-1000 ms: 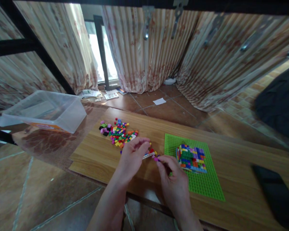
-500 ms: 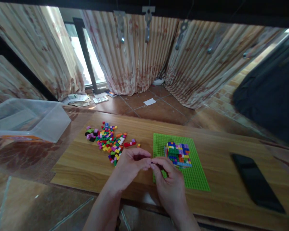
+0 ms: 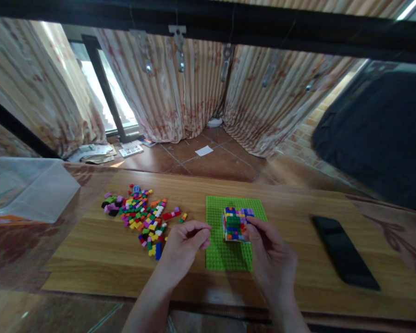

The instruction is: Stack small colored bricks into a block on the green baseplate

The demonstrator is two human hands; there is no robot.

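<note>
A multicoloured block of small bricks (image 3: 233,223) stands on a green baseplate (image 3: 225,252) on a wooden board. My right hand (image 3: 272,256) rests against the block's right side, fingertips on its upper right edge. Whether they pinch a brick is hidden. My left hand (image 3: 183,247) hovers just left of the baseplate, fingers curled with thumb meeting forefinger; what it holds, if anything, is too small to see. A pile of loose coloured bricks (image 3: 142,215) lies to the left of that hand.
A black phone (image 3: 343,252) lies on the board at the right. A clear plastic tub (image 3: 24,187) sits at the far left. Curtains, papers on the tiled floor and a dark cloth mass (image 3: 377,134) are behind.
My right hand moved from meeting the left hand to the right side of the brick block. The left hand stayed near the baseplate's left edge. The view shifted rightward.
</note>
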